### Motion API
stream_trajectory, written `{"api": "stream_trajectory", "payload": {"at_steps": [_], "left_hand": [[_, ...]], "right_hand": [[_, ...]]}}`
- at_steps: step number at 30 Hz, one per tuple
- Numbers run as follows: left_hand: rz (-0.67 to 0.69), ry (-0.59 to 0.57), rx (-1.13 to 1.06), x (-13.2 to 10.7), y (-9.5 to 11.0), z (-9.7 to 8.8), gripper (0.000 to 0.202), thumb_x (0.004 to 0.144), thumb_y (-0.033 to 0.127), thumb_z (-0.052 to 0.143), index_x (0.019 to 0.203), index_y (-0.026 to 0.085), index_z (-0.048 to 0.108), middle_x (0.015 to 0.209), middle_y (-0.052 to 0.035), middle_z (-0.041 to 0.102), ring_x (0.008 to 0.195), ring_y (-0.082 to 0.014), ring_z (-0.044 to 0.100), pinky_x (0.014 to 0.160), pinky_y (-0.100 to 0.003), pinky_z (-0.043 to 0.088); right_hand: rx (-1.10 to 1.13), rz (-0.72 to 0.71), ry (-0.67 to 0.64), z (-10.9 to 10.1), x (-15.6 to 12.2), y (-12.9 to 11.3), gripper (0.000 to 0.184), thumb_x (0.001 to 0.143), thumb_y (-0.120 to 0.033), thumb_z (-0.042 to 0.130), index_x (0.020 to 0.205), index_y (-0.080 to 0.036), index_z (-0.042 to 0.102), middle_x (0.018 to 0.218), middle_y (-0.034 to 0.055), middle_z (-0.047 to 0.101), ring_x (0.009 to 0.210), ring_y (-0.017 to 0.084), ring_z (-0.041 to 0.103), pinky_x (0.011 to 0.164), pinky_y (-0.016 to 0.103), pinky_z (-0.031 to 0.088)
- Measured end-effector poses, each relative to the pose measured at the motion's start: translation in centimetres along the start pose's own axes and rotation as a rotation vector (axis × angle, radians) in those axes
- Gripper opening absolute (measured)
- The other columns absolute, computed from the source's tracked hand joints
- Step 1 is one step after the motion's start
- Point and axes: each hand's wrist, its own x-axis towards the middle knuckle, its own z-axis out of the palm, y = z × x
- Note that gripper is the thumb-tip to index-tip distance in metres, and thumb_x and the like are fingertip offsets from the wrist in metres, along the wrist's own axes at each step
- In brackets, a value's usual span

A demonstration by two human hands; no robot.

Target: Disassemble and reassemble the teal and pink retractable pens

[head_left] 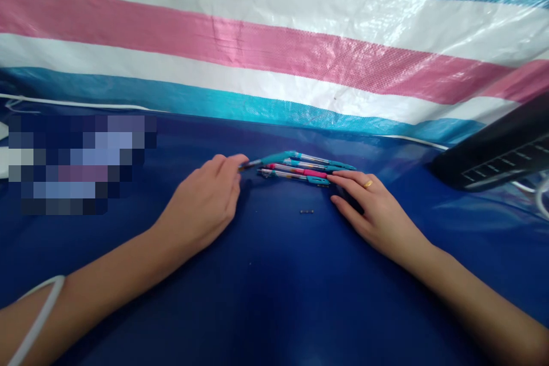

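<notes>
My left hand [210,191] is closed, its fingertips pinching the tip end of a slightly blurred teal pen [272,158]. That pen slants up to the right, its far end beside a small bundle of pens. In the bundle lie several pens with clear barrels, among them a pink pen [315,173] and a blue pen [330,163]. My right hand [371,206], with a ring on one finger, rests at the bundle's right end. Its fingers are stretched out, the fingertips touching or nearly touching the pens. A small dark piece [306,211] lies just in front of the bundle.
The dark blue table surface [274,297] stretches below both hands. A striped plastic sheet [274,40] hangs behind it. On the right a dark object with white markings [493,151] leans in, with white cable loops [525,187] beside it. A pixelated patch covers things at left.
</notes>
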Motion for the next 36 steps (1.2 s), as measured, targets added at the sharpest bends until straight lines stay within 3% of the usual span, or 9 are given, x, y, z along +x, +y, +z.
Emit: {"api": "stream_trajectory", "payload": {"at_steps": [3,10,20,24,27,31,36], "left_hand": [[-0.090,-0.011,0.046,0.1,-1.0,0.4,0.034,0.093,0.018,0.034,0.125,0.014,0.047,0.095,-0.0089,0.063,0.080,-0.0235,0.063,0.066,-0.032,0.048],[-0.050,-0.049,0.243,0.1,-0.4,0.1,0.032,0.092,0.020,0.038,0.118,0.014,0.055,0.094,-0.0095,0.064,0.071,-0.0222,0.063,0.050,-0.026,0.039],[0.062,-0.035,0.331,0.3,0.0,-0.2,0.025,0.092,0.023,0.042,0.105,0.014,0.062,0.085,-0.0098,0.062,0.080,-0.0285,0.059,0.066,-0.037,0.046],[0.136,0.085,0.263,0.3,0.1,-0.1,0.028,0.090,0.019,0.045,0.114,0.012,0.059,0.105,-0.0151,0.061,0.094,-0.0307,0.058,0.075,-0.041,0.048],[0.265,0.162,0.127,0.3,0.6,-0.3,0.030,0.090,0.015,0.047,0.118,0.010,0.056,0.112,-0.0169,0.057,0.104,-0.0312,0.056,0.085,-0.044,0.048],[0.475,0.105,-0.190,-0.3,1.6,-1.0,0.024,0.090,0.008,0.048,0.112,0.011,0.058,0.111,-0.0142,0.056,0.106,-0.0248,0.055,0.092,-0.037,0.048],[0.565,0.001,-0.332,-0.8,2.2,-1.8,0.026,0.089,0.005,0.045,0.108,0.011,0.060,0.104,-0.0122,0.058,0.095,-0.0211,0.058,0.086,-0.034,0.051]], "right_hand": [[0.023,0.011,-0.007,-0.1,0.1,-0.2,0.027,0.096,-0.029,0.046,0.120,-0.020,0.056,0.122,0.0113,0.057,0.110,0.027,0.054,0.096,0.048,0.046],[0.053,0.058,0.041,0.1,0.0,-0.2,0.019,0.095,-0.027,0.048,0.108,-0.021,0.061,0.109,0.0097,0.058,0.102,0.025,0.057,0.087,0.040,0.049],[0.010,0.152,0.034,0.5,0.6,-0.3,0.018,0.093,-0.035,0.051,0.100,-0.021,0.061,0.070,0.0001,0.058,0.065,0.019,0.058,0.058,0.029,0.044],[0.030,0.184,0.027,0.6,0.8,-0.3,0.015,0.092,-0.036,0.053,0.095,-0.022,0.059,0.065,-0.0021,0.058,0.056,0.017,0.057,0.052,0.027,0.041],[0.059,0.184,0.029,0.5,0.8,-0.3,0.016,0.092,-0.037,0.052,0.091,-0.022,0.058,0.065,-0.0019,0.059,0.054,0.016,0.056,0.051,0.026,0.041],[0.107,0.179,0.045,0.3,0.8,-0.3,0.017,0.092,-0.037,0.052,0.089,-0.022,0.058,0.065,-0.0018,0.059,0.054,0.016,0.056,0.052,0.026,0.042],[0.169,0.188,0.053,0.1,0.6,-0.5,0.016,0.091,-0.037,0.055,0.089,-0.022,0.059,0.064,-0.0022,0.061,0.054,0.015,0.056,0.051,0.025,0.043]]}}
